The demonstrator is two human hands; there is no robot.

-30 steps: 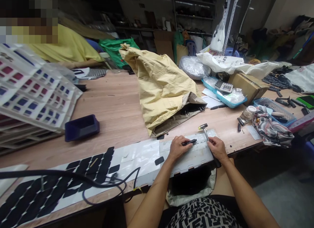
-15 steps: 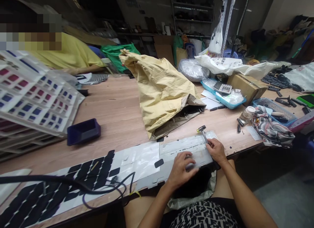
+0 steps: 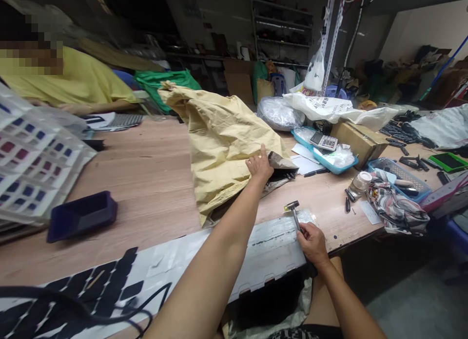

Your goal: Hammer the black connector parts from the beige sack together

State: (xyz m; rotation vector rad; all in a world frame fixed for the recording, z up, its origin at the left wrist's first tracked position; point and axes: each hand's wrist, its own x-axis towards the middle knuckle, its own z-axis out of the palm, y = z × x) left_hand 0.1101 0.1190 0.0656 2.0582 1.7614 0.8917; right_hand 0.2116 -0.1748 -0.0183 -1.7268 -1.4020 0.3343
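Observation:
My left hand [image 3: 260, 164] is stretched forward over a yellow sack [image 3: 230, 129], with fingers spread. It lies at or just above the sack's top side by the dark opening, and I cannot tell how firmly it touches. Dark pieces show inside the mouth, too shadowed to name. My right hand [image 3: 312, 242] is wrapped round the handle of a small hammer [image 3: 296, 219], whose head rests over the end of a long white board [image 3: 270, 251] at the table edge. Below the board, an open bag [image 3: 305, 300] with a dark inside sits by my lap.
On the left are a dark blue tray [image 3: 82, 217], black pieces on white sheeting [image 3: 153, 261], a cable [image 3: 47, 292] and a white crate [image 3: 40, 154]. To the right stand a jar [image 3: 360, 184], blue baskets [image 3: 420, 180] and a cloth [image 3: 393, 202]. A person in yellow [image 3: 84, 81] sits opposite.
My left hand has moved from above the white board forward to the yellow sack. My right hand still holds the hammer. The view has shifted slightly right.

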